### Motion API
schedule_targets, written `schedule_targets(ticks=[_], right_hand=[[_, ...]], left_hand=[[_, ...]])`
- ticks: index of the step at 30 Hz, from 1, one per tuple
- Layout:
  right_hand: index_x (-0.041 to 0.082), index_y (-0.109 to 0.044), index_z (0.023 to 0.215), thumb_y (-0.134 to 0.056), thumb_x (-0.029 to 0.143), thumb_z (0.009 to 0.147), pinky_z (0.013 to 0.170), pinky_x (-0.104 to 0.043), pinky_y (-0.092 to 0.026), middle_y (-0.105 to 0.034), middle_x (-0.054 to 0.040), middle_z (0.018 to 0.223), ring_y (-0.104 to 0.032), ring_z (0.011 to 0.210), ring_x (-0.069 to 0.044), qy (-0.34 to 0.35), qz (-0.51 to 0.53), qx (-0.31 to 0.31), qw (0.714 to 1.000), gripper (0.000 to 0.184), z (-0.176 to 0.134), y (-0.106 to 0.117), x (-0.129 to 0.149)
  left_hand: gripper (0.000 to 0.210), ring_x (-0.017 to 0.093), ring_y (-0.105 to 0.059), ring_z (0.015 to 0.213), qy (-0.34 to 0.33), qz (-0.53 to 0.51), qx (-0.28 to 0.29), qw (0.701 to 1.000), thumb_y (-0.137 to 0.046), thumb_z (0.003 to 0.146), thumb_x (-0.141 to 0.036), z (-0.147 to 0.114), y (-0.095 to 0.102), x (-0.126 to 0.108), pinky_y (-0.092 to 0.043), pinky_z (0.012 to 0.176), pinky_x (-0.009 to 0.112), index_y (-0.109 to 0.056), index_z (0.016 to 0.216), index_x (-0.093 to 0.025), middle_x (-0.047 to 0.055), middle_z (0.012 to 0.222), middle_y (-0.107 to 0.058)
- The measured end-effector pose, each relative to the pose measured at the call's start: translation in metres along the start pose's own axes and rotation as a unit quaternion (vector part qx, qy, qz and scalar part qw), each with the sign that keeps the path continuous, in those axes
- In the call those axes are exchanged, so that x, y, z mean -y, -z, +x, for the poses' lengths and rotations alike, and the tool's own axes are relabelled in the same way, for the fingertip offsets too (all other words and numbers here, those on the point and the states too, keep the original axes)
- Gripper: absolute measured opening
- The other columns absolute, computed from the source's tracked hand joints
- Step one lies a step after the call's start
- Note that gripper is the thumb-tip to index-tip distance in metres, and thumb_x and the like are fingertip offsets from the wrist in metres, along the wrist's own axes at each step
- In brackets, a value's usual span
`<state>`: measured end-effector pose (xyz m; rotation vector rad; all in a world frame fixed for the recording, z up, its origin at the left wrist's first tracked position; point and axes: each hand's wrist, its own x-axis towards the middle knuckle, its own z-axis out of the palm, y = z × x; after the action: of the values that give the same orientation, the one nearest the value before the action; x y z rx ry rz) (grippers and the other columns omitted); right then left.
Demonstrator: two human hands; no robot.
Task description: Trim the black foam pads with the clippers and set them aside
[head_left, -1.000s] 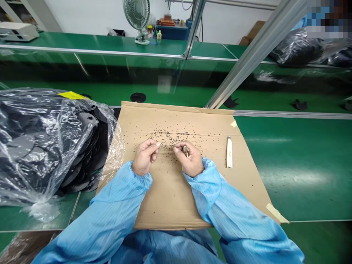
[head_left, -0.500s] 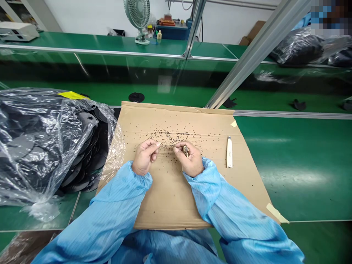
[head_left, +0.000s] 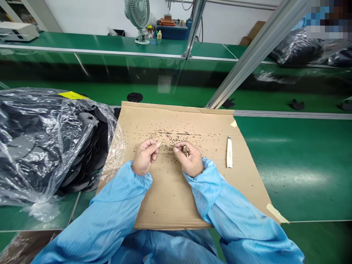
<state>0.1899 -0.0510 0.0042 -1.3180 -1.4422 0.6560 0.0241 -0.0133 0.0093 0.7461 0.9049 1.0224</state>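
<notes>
Brass-coloured metal shows in the curled right hand [head_left: 193,160]: a small metal tool [head_left: 186,150], mostly covered, held above the cardboard [head_left: 170,200]. Right thumb and forefinger close around it, tips meeting. Left hand [head_left: 143,157] nearby, thumb and forefinger pressed together; too small to tell whether anything is pinched between.

Tool: likely light, stiff, hard to break, perhaps slick on smooth metal; best held along its sides, clear of the working end. Black specks [head_left: 188,134] lie loose on the cardboard beyond the hands, probably near weightless and easily scattered.

Containers: clear plastic bag [head_left: 45,132] on the counter [head_left: 297,157], left of the cardboard, filled with overlapping black discs [head_left: 92,150]. Discs look thin, probably bendable; grip by the rim. Film looks slippery.
</notes>
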Motion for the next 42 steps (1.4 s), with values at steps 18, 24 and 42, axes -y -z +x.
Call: schedule_targets(ticks=[18,24,42], right_hand=[[0.02,-0.061,0.082,-0.06,0.028,0.081,0.062,-0.027,-0.046,-0.061,-0.0014,0.074,-0.056,0.065,-0.014,-0.011,-0.005,0.003,1.0,0.008,0.0001,0.0002,0.0009],[0.02,-0.061,0.081,-0.06,0.028,0.08,0.062,-0.027,-0.045,-0.059,-0.0008,0.073,-0.055,0.064,-0.013,-0.012,-0.008,0.003,1.0,0.008,0.0006,0.0005,0.0033],[0.02,-0.061,0.082,-0.06,0.029,0.081,0.062,-0.028,-0.046,-0.06,-0.0016,0.075,-0.056,0.066,-0.014,-0.006,-0.009,0.003,1.0,0.009,0.0006,0.0002,0.0013]], left_hand=[[0.028,0.003,-0.035,0.037,0.002,0.006,-0.002,1.0,-0.073,0.064,-0.035,0.0003,-0.0003,-0.0015,-0.021,0.037,0.018,-0.052,0.066,-0.016,-0.005,0.052,-0.048],[0.027,0.003,-0.035,0.037,0.002,0.007,0.001,1.0,-0.072,0.066,-0.034,-0.0004,0.0004,-0.0012,-0.021,0.037,0.018,-0.051,0.066,-0.016,-0.005,0.053,-0.048],[0.031,0.003,-0.035,0.038,0.003,0.011,0.002,1.0,-0.073,0.064,-0.037,-0.0007,-0.0008,-0.0016,-0.021,0.038,0.018,-0.05,0.065,-0.017,-0.005,0.053,-0.047]])
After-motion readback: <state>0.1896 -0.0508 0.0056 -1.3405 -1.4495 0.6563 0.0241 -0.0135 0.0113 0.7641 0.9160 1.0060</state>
